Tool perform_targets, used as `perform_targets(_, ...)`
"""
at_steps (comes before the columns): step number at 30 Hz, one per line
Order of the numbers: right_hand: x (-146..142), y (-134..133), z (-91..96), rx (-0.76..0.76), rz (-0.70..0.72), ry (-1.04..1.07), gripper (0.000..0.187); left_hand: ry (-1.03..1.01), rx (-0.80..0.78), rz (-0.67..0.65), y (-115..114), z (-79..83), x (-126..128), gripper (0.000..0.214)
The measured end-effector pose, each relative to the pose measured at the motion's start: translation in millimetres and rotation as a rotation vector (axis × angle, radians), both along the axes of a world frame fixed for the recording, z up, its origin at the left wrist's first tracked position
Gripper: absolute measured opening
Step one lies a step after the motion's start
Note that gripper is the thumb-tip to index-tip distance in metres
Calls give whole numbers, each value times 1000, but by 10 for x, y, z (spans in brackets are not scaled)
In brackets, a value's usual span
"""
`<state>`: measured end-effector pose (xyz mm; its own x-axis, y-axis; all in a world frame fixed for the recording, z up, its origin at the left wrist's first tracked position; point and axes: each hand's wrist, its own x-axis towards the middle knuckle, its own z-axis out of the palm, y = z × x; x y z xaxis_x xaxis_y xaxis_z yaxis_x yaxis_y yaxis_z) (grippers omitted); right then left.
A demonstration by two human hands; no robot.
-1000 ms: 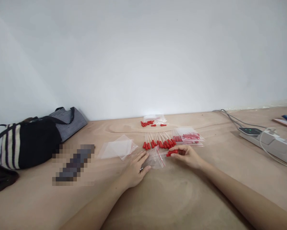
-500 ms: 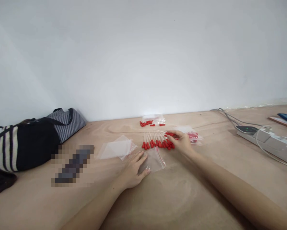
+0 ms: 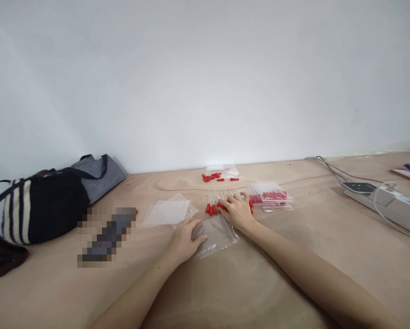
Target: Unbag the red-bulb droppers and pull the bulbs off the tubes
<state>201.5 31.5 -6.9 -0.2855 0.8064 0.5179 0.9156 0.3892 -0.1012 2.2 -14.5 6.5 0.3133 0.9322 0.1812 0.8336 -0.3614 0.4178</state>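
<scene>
Several droppers [image 3: 211, 209] with red bulbs and thin pale stems lie side by side, bulbs toward me. My right hand [image 3: 238, 211] rests over the middle of this row, its fingers spread and touching the droppers, covering part of them. A clear zip bag [image 3: 214, 235] lies flat in front of the row. My left hand [image 3: 187, 238] is at the bag's left edge, thumb and fingers apart. Just behind the left hand are overlapping flat zip bags [image 3: 165, 212]. To the right of the row sits a stack of bags with red contents [image 3: 273, 196].
Loose red bulbs [image 3: 211, 177] lie near the wall beside another bag [image 3: 221, 169]. At left are a black striped bag [image 3: 54, 205] and a blurred dark object [image 3: 107, 235]. A power strip [image 3: 386, 205] with cables and a device with green lights stand at right.
My right hand has moved left and down onto the row, and the dropper it held is no longer seen raised in its fingers. My left hand has shifted slightly left.
</scene>
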Motion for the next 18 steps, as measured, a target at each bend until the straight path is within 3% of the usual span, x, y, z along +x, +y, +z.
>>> perform_targets(4,11,-16,30,-11,-1,25,30,-4,-119,54,-21,71,18,37)
perform_targets(8,58,-25,33,-23,16,71,38,54,-175,62,-30,154,-27,14)
perform_targets(13,180,-86,22,-11,65,96,37,-111,-345,36,-12,394,-339,26)
perform_targets(16,339,-139,8,39,32,135,32,-268,-282,105,97,491,-579,36)
perform_targets(18,501,-161,-11,89,-7,151,29,-354,-209,199,232,468,-708,39)
